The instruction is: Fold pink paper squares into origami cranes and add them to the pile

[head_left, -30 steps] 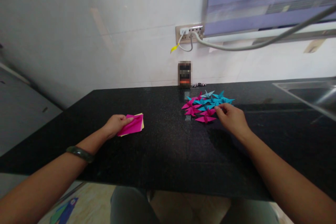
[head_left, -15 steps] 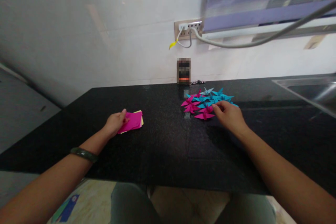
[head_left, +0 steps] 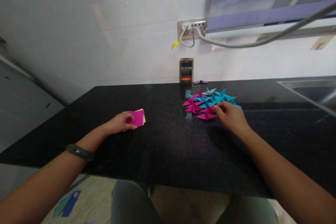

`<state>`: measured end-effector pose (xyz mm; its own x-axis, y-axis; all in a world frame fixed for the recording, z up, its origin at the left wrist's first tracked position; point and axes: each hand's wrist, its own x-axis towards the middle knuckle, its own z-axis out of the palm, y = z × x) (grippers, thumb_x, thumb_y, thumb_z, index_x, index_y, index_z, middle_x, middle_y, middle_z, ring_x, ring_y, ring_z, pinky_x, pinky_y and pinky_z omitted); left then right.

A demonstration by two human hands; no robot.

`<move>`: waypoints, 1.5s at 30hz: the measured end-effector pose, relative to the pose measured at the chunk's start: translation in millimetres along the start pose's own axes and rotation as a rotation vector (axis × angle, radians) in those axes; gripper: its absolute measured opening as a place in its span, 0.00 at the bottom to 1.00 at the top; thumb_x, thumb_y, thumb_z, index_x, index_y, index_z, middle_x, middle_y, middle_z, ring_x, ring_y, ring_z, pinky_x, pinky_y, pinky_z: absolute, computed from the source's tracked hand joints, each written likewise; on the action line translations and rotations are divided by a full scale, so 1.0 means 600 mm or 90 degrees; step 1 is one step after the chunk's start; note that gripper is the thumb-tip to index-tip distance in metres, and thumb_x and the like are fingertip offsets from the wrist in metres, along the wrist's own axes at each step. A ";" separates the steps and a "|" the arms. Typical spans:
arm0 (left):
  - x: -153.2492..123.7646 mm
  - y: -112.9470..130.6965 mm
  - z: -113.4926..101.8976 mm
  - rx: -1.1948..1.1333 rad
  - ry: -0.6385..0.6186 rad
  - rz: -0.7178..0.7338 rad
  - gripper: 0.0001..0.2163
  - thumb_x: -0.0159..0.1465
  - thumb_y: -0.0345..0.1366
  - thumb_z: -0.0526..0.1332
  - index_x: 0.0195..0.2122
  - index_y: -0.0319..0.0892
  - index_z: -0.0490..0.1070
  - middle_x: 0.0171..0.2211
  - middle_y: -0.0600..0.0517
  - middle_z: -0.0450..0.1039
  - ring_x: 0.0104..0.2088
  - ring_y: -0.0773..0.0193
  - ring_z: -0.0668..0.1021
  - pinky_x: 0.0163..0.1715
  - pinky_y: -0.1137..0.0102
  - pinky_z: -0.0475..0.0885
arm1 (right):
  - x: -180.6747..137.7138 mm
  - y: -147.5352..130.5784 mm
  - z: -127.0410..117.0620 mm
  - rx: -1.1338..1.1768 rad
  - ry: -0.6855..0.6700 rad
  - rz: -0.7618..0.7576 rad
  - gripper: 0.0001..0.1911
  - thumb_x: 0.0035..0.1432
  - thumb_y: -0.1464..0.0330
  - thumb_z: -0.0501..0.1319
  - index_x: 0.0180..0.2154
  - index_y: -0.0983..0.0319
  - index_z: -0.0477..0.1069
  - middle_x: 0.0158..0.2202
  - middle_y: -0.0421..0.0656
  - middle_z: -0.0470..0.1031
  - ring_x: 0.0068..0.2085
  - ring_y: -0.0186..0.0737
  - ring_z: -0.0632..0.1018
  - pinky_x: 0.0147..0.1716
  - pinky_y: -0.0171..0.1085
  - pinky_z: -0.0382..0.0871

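Note:
My left hand [head_left: 121, 122] lies on a small stack of square paper sheets [head_left: 138, 117], pink on top with yellow beneath, its fingers curled over the stack's near edge. My right hand [head_left: 231, 116] rests at the right side of a cluster of folded paper cranes [head_left: 208, 102], pink ones on the left and front, blue ones behind. Its fingertips are pinched together against a pink crane [head_left: 207, 115] at the front of the cluster. Both hands are on a black stone counter [head_left: 170, 147].
A small dark box [head_left: 186, 71] stands against the white wall behind the cranes. A wall socket [head_left: 191, 28] with a plugged cable is above it. A steel sink [head_left: 309, 92] is set in the counter at the far right. My knees show below the counter edge.
My left hand has slid further over the paper stack, covering more of it. My right hand has stayed at the cranes with only slight shifts.

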<state>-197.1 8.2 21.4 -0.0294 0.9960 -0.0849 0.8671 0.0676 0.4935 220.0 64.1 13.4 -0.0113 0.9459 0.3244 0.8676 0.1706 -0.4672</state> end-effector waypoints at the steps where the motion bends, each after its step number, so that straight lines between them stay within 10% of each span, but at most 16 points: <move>1: 0.000 0.002 -0.001 0.018 -0.012 0.016 0.17 0.37 0.46 0.68 0.26 0.42 0.70 0.30 0.51 0.68 0.33 0.57 0.71 0.33 0.69 0.65 | 0.000 0.000 0.000 0.000 0.000 0.001 0.15 0.55 0.59 0.53 0.32 0.62 0.73 0.30 0.45 0.76 0.31 0.41 0.75 0.30 0.35 0.61; 15: 0.001 -0.019 -0.010 -0.014 -0.044 0.053 0.14 0.48 0.48 0.60 0.19 0.41 0.71 0.27 0.50 0.71 0.30 0.60 0.72 0.33 0.69 0.65 | 0.000 0.002 0.005 0.025 0.005 -0.027 0.15 0.54 0.60 0.54 0.32 0.63 0.73 0.29 0.46 0.77 0.29 0.41 0.74 0.28 0.35 0.61; 18: 0.003 -0.013 -0.010 -0.016 0.053 -0.049 0.14 0.50 0.47 0.59 0.23 0.40 0.72 0.21 0.52 0.69 0.25 0.61 0.71 0.25 0.70 0.63 | 0.000 0.002 0.003 0.034 0.025 -0.030 0.15 0.54 0.60 0.54 0.32 0.63 0.73 0.28 0.46 0.76 0.28 0.41 0.74 0.28 0.35 0.61; 21: 0.003 0.031 -0.006 0.018 0.363 -0.081 0.13 0.56 0.44 0.55 0.27 0.39 0.72 0.23 0.51 0.70 0.27 0.62 0.71 0.26 0.70 0.64 | -0.006 -0.008 -0.003 0.085 0.053 -0.046 0.15 0.53 0.60 0.54 0.32 0.64 0.73 0.26 0.45 0.74 0.27 0.39 0.72 0.27 0.35 0.60; 24: -0.008 0.121 0.023 0.031 0.548 0.166 0.12 0.58 0.41 0.56 0.28 0.39 0.73 0.29 0.48 0.72 0.33 0.62 0.73 0.33 0.70 0.66 | -0.024 -0.031 -0.005 0.279 -0.070 -0.065 0.20 0.53 0.54 0.54 0.31 0.65 0.72 0.23 0.43 0.72 0.24 0.35 0.69 0.24 0.34 0.61; 28: -0.033 0.248 0.104 0.158 0.437 0.551 0.11 0.60 0.39 0.55 0.26 0.42 0.74 0.29 0.49 0.73 0.32 0.64 0.72 0.34 0.70 0.65 | -0.054 -0.060 0.013 0.696 -0.407 0.001 0.30 0.49 0.45 0.51 0.37 0.65 0.70 0.32 0.47 0.74 0.25 0.35 0.71 0.16 0.32 0.61; 31: -0.040 0.297 0.157 0.214 0.289 0.705 0.12 0.62 0.34 0.51 0.28 0.42 0.74 0.30 0.49 0.73 0.36 0.64 0.73 0.38 0.70 0.65 | -0.062 -0.064 0.036 0.785 -0.297 0.114 0.19 0.46 0.53 0.62 0.29 0.63 0.67 0.21 0.39 0.69 0.20 0.32 0.68 0.15 0.30 0.59; 35: -0.025 0.301 0.182 -0.009 0.174 0.501 0.18 0.56 0.50 0.58 0.33 0.40 0.74 0.36 0.44 0.73 0.39 0.55 0.72 0.41 0.62 0.65 | -0.049 -0.049 0.045 0.685 -0.083 0.143 0.13 0.46 0.60 0.64 0.26 0.63 0.67 0.19 0.37 0.66 0.19 0.31 0.65 0.17 0.32 0.58; 40: -0.006 0.292 0.166 -0.695 -0.194 -0.057 0.33 0.56 0.61 0.43 0.39 0.36 0.71 0.30 0.43 0.74 0.31 0.58 0.76 0.33 0.64 0.70 | -0.039 -0.042 0.030 0.317 0.073 -0.348 0.09 0.53 0.68 0.59 0.37 0.58 0.75 0.35 0.44 0.74 0.38 0.42 0.72 0.39 0.43 0.64; 45: -0.008 0.286 0.158 -0.994 -0.235 -0.135 0.13 0.63 0.37 0.51 0.40 0.34 0.70 0.28 0.45 0.76 0.26 0.64 0.77 0.33 0.68 0.71 | -0.050 -0.054 0.030 0.143 0.050 -0.587 0.14 0.52 0.71 0.60 0.42 0.58 0.74 0.43 0.49 0.71 0.44 0.46 0.70 0.41 0.46 0.62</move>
<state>-1.4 9.5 24.4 0.2378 0.9094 -0.3413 -0.4680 0.4151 0.7802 183.5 35.5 4.0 -0.6027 0.3926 0.6947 0.4183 0.8968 -0.1439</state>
